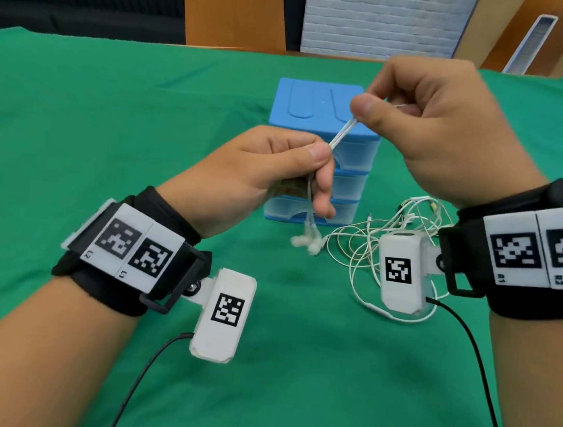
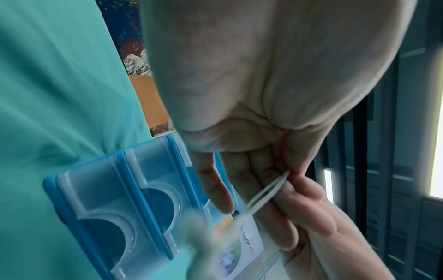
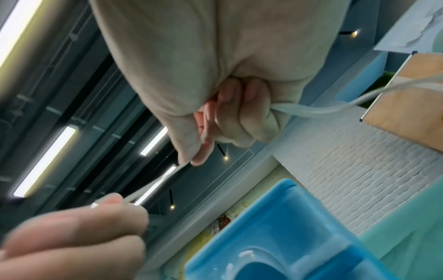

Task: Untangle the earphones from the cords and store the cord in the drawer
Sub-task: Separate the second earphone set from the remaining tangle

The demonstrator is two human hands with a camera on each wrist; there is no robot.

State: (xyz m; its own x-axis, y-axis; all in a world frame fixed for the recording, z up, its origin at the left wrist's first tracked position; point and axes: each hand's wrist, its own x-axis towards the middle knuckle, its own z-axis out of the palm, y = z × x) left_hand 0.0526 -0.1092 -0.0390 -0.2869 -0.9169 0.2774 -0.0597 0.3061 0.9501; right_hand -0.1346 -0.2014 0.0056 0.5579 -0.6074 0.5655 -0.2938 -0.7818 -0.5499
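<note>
Fingers (image 1: 316, 154) of both hands pinch earphones (image 1: 341, 134).

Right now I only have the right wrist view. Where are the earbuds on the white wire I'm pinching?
Observer: The earbuds dangle below the left hand, which grips the earphone wire above them.
Operator: And the rest of the cords?
Observer: A tangle of white cords lies on the green cloth, just right of the drawer unit.
Operator: Is any drawer open yet?
Observer: No. In the head view all three drawers look shut.
</note>
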